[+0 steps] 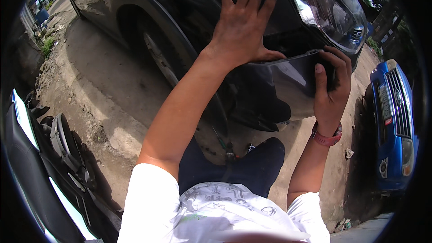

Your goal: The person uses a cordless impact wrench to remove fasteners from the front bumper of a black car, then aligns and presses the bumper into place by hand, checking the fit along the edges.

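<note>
My left hand [243,24] lies flat, fingers spread, against the black fender of a dark car [180,0], just above the front corner. My right hand [332,87] grips the edge of the glossy black bumper corner [288,85] below the headlight [328,9]; the fingers curl over its upper rim and the thumb presses its face. A red band sits on that wrist. The bumper piece stands slightly away from the body. The car's front wheel [157,49] is to the left of my left arm.
A blue car [396,121] is parked at the right. Black plastic car parts [58,153] lie at the lower left on the dirt and concrete ground [103,90]. A screwdriver-like tool [221,141] lies on the ground by my knees.
</note>
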A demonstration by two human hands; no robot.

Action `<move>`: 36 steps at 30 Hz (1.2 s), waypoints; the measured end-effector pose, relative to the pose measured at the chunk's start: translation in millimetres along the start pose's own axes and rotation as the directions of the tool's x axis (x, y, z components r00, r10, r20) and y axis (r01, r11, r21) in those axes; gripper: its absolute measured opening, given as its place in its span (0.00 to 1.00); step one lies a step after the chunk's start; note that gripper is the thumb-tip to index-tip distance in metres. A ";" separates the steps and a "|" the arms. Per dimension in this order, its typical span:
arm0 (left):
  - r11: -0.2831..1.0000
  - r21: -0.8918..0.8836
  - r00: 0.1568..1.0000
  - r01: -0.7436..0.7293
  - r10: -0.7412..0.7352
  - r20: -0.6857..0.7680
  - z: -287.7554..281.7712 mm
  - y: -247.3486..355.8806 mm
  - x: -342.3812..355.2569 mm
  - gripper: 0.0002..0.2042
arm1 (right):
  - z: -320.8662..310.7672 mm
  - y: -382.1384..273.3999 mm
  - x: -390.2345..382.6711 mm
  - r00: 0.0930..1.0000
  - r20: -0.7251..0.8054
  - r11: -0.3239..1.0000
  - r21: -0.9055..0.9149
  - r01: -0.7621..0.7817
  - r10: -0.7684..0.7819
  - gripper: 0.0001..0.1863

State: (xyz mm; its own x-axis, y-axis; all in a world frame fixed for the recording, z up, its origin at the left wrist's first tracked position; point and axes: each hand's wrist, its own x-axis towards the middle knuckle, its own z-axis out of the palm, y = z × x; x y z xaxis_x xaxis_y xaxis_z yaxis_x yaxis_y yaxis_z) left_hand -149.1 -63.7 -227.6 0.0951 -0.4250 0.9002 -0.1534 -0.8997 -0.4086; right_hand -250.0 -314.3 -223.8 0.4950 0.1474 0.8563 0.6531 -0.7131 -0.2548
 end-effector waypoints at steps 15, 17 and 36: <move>0.896 -0.387 0.946 0.219 -0.097 0.310 -24.9 7.2 7.8 0.71 | -0.9 2.1 2.0 1.000 -0.028 1.000 0.017 -0.003 0.004 0.13; 0.909 -0.355 0.941 0.220 -0.101 0.324 -24.9 9.2 8.7 0.72 | -1.6 3.8 2.4 0.999 -0.033 1.000 0.000 0.002 -0.002 0.12; 0.907 -0.349 0.928 0.235 -0.102 0.360 -27.6 16.8 14.3 0.73 | -5.8 16.5 5.1 0.992 -0.078 0.994 0.030 0.102 -0.099 0.09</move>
State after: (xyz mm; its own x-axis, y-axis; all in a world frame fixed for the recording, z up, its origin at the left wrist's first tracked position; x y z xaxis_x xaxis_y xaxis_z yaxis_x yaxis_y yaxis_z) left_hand -177.5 -82.2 -217.5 0.4575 -0.3385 0.8223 -0.4603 -0.8813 -0.1068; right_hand -240.0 -329.3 -221.0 0.3818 0.1633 0.9097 0.7168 -0.6737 -0.1799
